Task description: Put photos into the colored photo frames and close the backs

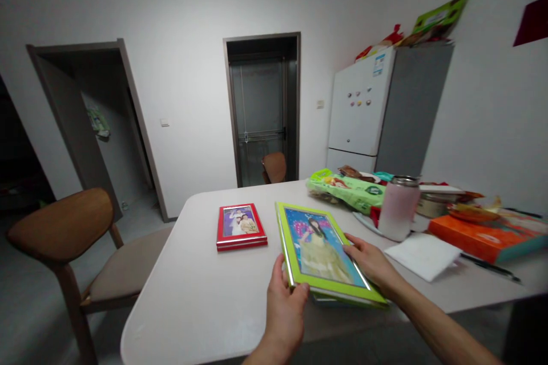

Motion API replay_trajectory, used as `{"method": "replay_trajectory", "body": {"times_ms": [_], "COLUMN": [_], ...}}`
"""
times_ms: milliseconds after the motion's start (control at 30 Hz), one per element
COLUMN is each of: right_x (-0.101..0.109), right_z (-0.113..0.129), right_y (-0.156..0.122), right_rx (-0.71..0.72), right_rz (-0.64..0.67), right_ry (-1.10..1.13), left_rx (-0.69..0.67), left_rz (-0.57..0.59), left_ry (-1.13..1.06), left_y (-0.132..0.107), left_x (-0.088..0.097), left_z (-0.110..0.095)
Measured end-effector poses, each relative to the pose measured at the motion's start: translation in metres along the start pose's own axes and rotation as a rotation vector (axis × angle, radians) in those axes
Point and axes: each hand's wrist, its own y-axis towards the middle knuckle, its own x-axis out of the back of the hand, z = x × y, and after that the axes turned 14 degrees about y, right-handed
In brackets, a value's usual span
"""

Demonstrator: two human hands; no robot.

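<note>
Both hands hold a lime-green photo album point(324, 251) tilted above the near part of the table. Its cover has a picture of a person in a pale yellow dress on a blue background. My left hand point(286, 305) grips the lower left corner, thumb on top of the cover. Along the right edge, my right hand point(368, 259) has its fingers closed on the border. Something bluish shows just below the album's lower edge, but I cannot make it out. To the left, a smaller red photo album point(242, 226) with a group picture lies flat on the table.
The white table point(188, 285) has a pink bottle point(399, 208), a green snack bag point(351, 188), a white napkin point(423, 254), a black pen point(488, 266) and an orange box point(475, 234) at the right. A wooden chair point(64, 219) stands left; a fridge point(359, 102) stands behind.
</note>
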Motion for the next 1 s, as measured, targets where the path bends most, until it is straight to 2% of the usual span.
{"method": "replay_trajectory", "body": {"times_ms": [67,167,233,333,467,567,633,667,733,833,900,1000], "right_x": [0.021,0.037,0.04,0.041,0.028,-0.011,-0.054,-0.079,-0.129,-0.19,-0.215,-0.229], "right_z": [-0.007,-0.019,-0.025,-0.032,-0.028,-0.017,-0.009,-0.006,-0.002,0.001,0.002,0.005], "right_y": [0.022,0.041,0.046,0.049,0.049,0.041,0.033,0.029,0.024,0.023,0.024,0.019], "right_rx": [0.04,0.099,0.105,0.116,0.134,0.274,0.435,0.514,0.6,0.672,0.697,0.731], "right_rz": [0.004,-0.019,-0.022,0.007,0.009,0.008,0.116,0.218,0.342,0.399,0.4,0.416], "right_ry": [-0.285,-0.585,-0.653,-0.698,-0.752,-0.761,-0.738,-0.731,-0.71,-0.707,-0.725,-0.762], "left_rx": [0.028,0.066,0.065,0.007,0.069,0.171,0.222,0.242,0.268,0.286,0.299,0.319], "left_rz": [0.0,-0.016,-0.012,0.014,0.018,-0.046,-0.118,-0.152,-0.203,-0.271,-0.323,-0.394], "left_ry": [0.124,0.411,0.558,0.651,0.696,0.576,0.433,0.376,0.316,0.249,0.183,0.055], "left_y": [0.01,0.016,0.015,0.012,0.013,0.018,0.021,0.022,0.023,0.019,0.016,0.013], "left_x": [-0.013,-0.026,-0.029,-0.027,-0.01,0.018,0.04,0.052,0.073,0.099,0.113,0.128], "left_z": [0.023,0.046,0.05,0.048,0.052,0.06,0.062,0.062,0.059,0.054,0.053,0.055]}}
